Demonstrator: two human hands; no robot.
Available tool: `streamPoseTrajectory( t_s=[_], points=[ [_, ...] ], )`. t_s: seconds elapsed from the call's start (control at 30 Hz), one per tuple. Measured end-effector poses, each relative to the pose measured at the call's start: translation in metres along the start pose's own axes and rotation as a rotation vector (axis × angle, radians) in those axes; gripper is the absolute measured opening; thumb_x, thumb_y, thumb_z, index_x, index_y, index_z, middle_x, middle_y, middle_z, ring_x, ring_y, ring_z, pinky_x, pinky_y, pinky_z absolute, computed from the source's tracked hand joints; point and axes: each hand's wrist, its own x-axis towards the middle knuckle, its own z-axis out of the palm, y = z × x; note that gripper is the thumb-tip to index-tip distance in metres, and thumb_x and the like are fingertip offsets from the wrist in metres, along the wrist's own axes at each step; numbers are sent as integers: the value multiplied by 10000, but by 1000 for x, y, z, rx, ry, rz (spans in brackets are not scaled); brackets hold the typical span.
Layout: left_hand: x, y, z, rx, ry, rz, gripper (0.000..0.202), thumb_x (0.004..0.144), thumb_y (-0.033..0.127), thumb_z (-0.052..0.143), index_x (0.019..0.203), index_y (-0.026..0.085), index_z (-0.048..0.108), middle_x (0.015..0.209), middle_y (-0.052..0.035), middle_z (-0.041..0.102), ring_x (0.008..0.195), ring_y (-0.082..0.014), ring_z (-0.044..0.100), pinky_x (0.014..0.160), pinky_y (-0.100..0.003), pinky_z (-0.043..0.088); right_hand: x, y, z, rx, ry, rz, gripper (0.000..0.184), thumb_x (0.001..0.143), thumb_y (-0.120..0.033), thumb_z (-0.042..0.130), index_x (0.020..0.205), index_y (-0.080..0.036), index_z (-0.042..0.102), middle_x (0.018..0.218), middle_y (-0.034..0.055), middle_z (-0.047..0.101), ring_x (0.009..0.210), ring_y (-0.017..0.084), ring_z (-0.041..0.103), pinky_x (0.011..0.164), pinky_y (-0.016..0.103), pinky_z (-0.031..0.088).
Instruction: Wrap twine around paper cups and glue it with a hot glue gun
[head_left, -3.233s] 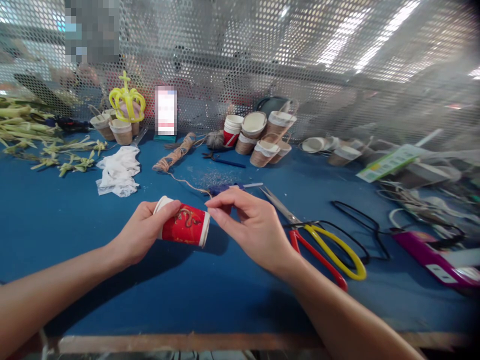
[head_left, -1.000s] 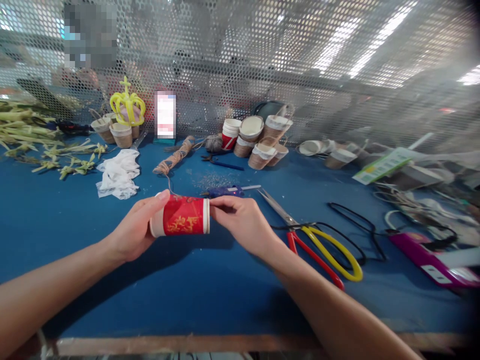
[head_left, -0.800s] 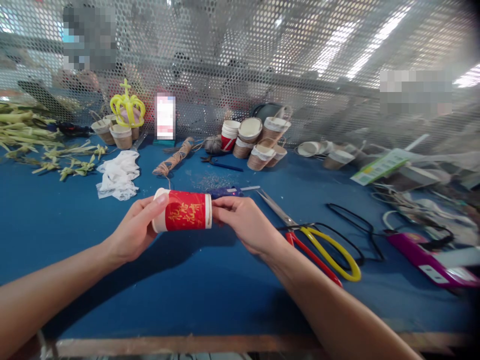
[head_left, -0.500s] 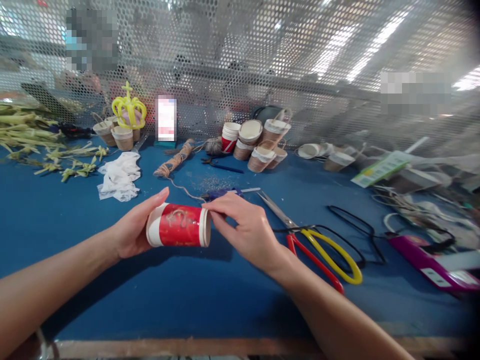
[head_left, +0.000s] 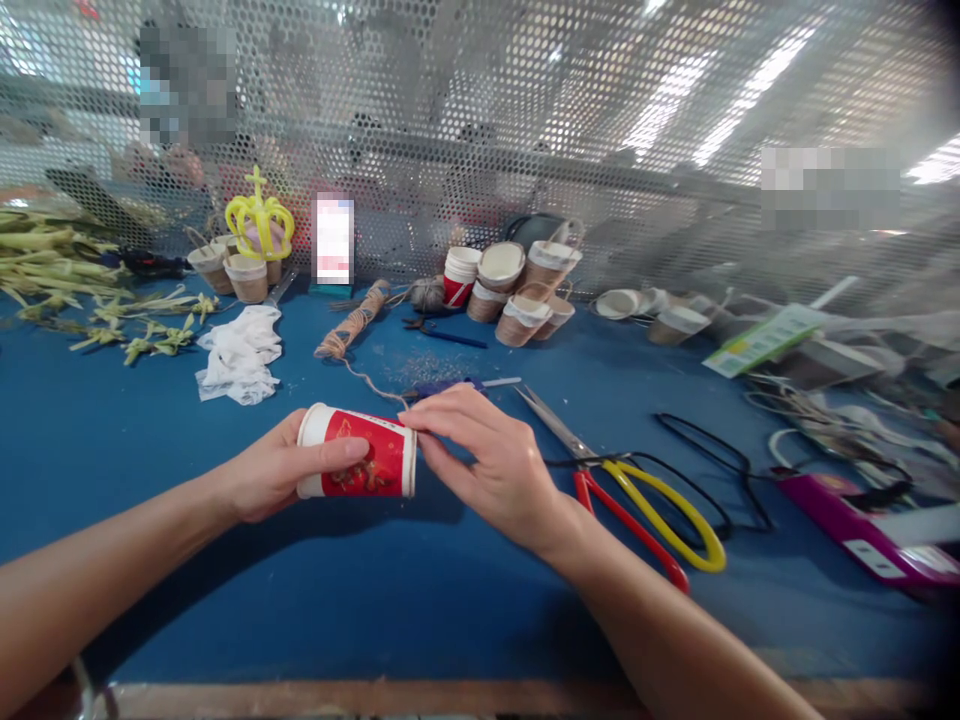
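Left hand [head_left: 276,470] wrapped around a red paper cup [head_left: 387,462], I hold it lengthwise left to right above the tabletop [head_left: 375,600], its right end meeting my right hand [head_left: 491,462], which pinches twine [head_left: 354,326] there.

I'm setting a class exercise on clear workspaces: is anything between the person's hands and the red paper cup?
Nothing visible blocks them. The left hand holds the red paper cup; the right hand is at its end. Twine runs to the right hand there; whether it passes between hand and cup is unclear.
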Motion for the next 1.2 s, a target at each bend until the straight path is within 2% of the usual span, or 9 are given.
streamPoseTrajectory(
  t_s=[0.27, 0.33, 0.43, 0.57, 0.67, 0.73, 0.8, 0.93, 1.2],
  points=[
    [-2, 2, 4, 37, -5, 28, 207, 610, 232, 728, 797, 147, 703, 708, -42, 716, 599, -126, 627, 607, -199, 488, -1, 4, 1, -15, 7, -10, 182, 775, -47, 510, 887, -156, 604, 833, 73, 673, 797, 151, 593, 723, 338, 490],
    [-2, 4, 5, -14, -19, 3, 215, 592, 230, 741, 782, 136, 703, 710, -50, 717, 605, -133, 632, 615, -203, 489, -1, 5, 0, -15, 13, -19, 182, 782, -52, 502, 886, -161, 603, 834, 72, 671, 797, 154, 592, 713, 341, 496],
    [1, 9, 4, -138, -15, -85, 247, 624, 313, 712, 764, 110, 695, 720, -79, 715, 613, -155, 644, 611, -220, 499, 0, 5, -2, -30, 15, -33, 178, 787, -53, 493, 884, -155, 603, 823, 77, 667, 780, 156, 586, 683, 332, 506],
    [9, 15, 1, -211, 30, -223, 307, 748, 387, 582, 739, 93, 668, 684, -85, 702, 555, -148, 640, 557, -218, 501, 5, 0, -4, -124, 16, -154, 171, 791, -55, 491, 906, -119, 600, 824, 104, 659, 762, 168, 576, 669, 329, 511],
    [11, 17, 1, -217, 31, -262, 313, 766, 375, 565, 684, 85, 650, 606, -72, 683, 505, -137, 627, 520, -204, 492, 8, -5, -5, -183, -56, -269, 165, 800, -53, 473, 902, -72, 601, 819, 132, 650, 749, 181, 563, 649, 323, 513],
    [10, 18, 2, -227, 24, -266, 300, 762, 352, 575, 653, 83, 648, 592, -71, 680, 498, -135, 625, 511, -200, 489, 7, -7, -6, -190, -106, -293, 176, 808, -50, 455, 907, -60, 600, 826, 139, 647, 752, 185, 554, 645, 321, 514],
    [8, 18, 5, -223, 29, -250, 251, 751, 305, 594, 654, 83, 659, 609, -74, 688, 505, -135, 626, 516, -201, 490, 4, -6, -7, -164, -113, -271, 190, 811, -53, 450, 932, -71, 594, 851, 137, 643, 772, 182, 546, 660, 321, 516],
    [4, 11, 11, -159, 33, -121, 127, 690, 214, 657, 716, 94, 691, 667, -71, 709, 548, -130, 630, 561, -197, 489, -6, -2, -3, -36, -30, -157, 223, 793, -51, 484, 972, -134, 587, 904, 111, 638, 826, 167, 548, 708, 333, 508],
    [5, -4, 9, -15, 30, -14, 222, 629, 267, 712, 795, 120, 707, 740, -65, 723, 634, -153, 645, 640, -221, 485, -11, -4, -5, 207, -63, 92, 261, 774, -32, 449, 928, -172, 607, 969, 89, 637, 910, 162, 547, 801, 372, 462]
  ],
)
